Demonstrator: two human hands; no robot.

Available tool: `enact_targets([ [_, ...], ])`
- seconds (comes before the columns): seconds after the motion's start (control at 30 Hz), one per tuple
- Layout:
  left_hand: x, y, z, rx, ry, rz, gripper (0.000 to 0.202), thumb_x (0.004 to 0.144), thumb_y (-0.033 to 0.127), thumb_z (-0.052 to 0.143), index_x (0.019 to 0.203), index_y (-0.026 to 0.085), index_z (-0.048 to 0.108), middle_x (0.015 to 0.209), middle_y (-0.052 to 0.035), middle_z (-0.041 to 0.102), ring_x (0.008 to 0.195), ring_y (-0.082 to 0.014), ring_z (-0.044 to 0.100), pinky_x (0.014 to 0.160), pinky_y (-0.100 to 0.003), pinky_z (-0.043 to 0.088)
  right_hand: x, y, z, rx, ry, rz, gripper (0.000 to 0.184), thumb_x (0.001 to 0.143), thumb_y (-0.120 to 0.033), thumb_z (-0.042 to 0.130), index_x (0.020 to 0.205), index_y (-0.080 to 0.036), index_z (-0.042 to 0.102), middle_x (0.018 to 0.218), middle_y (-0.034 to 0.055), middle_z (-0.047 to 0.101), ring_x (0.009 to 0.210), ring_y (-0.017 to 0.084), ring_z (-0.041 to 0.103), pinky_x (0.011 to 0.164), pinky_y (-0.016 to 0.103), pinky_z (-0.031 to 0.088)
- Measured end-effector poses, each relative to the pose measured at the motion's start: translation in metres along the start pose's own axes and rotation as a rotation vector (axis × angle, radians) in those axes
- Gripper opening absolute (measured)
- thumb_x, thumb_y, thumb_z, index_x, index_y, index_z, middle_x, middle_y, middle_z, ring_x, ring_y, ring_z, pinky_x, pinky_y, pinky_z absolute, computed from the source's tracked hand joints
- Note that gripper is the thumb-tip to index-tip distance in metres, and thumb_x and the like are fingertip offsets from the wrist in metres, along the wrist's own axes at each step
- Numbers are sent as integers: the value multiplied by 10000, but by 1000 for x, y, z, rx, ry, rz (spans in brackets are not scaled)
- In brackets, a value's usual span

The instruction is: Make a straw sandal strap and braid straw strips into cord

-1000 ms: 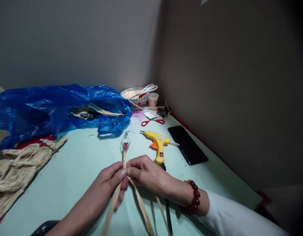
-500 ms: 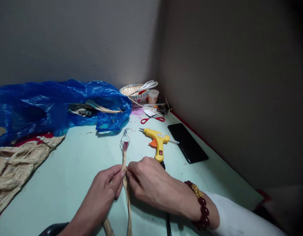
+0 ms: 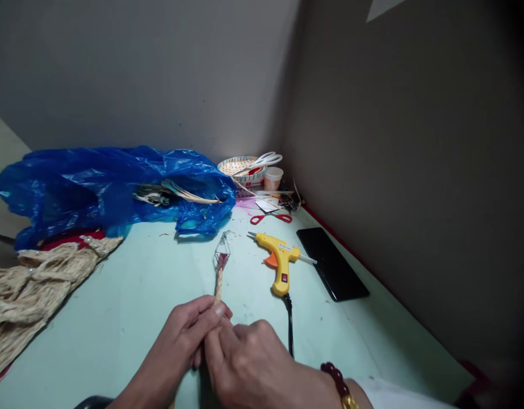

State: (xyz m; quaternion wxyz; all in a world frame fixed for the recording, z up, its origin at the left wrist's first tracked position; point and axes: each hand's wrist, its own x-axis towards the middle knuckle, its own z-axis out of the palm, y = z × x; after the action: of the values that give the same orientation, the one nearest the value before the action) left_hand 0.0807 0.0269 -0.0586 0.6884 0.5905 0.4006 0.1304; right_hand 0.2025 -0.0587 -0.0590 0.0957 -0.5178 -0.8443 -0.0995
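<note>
My left hand [image 3: 187, 335] and my right hand [image 3: 244, 363] are pressed together low in the view, both closed on a braided straw strip [image 3: 218, 284]. The braid runs away from my fingers across the pale green table [image 3: 129, 301] to a small wire clip [image 3: 222, 245] at its far end. My left thumb and fingers pinch the braid where it leaves my hands. My right hand covers the loose strands, which are hidden under it. A dark red bead bracelet [image 3: 336, 383] sits on my right wrist.
A yellow glue gun [image 3: 281, 259] with a black cord lies right of the braid, a black phone [image 3: 332, 262] beyond it. Red scissors [image 3: 271, 217], a bowl [image 3: 239, 169] with white scissors and a cup [image 3: 272, 178] stand at the back. A blue plastic bag [image 3: 108, 190] and woven straw pile [image 3: 36, 284] lie left.
My hands have drawn back toward me and closed together over the braid. The loose strands that trailed below my hands are now hidden. The view has shifted a little.
</note>
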Motion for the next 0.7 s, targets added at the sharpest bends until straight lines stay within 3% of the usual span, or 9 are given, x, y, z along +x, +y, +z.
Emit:
enact_targets([
  [0.07,1,2,0,6,-3,15,374,808,527,638,747,158,636,566,57,498,448,-71,310,433,-212,204,0,3,-5,114,-3,44,207,838,-113,506,1012,-59,603,763,119,708,526,198,593,406,298,262],
  [0.13,1,4,0,-20,-15,13,361,799,504,655,697,161,608,547,78,446,446,-67,267,429,-212,187,2,12,-16,336,-19,193,140,898,-209,496,919,-143,617,783,68,715,544,163,587,469,287,323],
  [0.2,1,5,-1,-65,-46,31,352,777,491,677,673,168,585,584,67,468,506,-84,351,473,-203,266,5,24,-27,504,8,393,203,933,-260,473,790,-182,593,721,17,684,562,132,569,527,263,350],
  [0.3,-2,4,-3,-123,-108,75,332,796,478,662,708,164,602,652,23,576,611,-121,471,551,-216,338,9,40,-33,676,20,609,190,943,-276,480,830,-176,595,724,17,673,635,142,583,586,253,381],
  [0.4,-3,0,-5,-175,-128,86,304,845,451,620,942,163,604,644,30,608,503,-87,381,464,-215,221,10,45,-28,952,-52,584,124,953,-252,488,961,-176,586,741,14,704,720,157,627,672,256,430],
  [0.53,-2,-7,-3,-239,-116,107,558,832,448,635,1261,176,404,667,37,636,465,-79,341,447,-216,158,11,43,-19,1216,-52,526,150,941,-172,477,1079,-175,535,708,-17,673,768,155,656,772,265,464],
  [0.7,0,-15,1,-266,-77,126,705,806,477,643,1348,206,284,689,53,607,508,-87,410,472,-209,212,13,33,-19,1147,-43,542,135,973,-195,418,1070,-177,510,672,-25,613,713,158,614,712,263,452],
])
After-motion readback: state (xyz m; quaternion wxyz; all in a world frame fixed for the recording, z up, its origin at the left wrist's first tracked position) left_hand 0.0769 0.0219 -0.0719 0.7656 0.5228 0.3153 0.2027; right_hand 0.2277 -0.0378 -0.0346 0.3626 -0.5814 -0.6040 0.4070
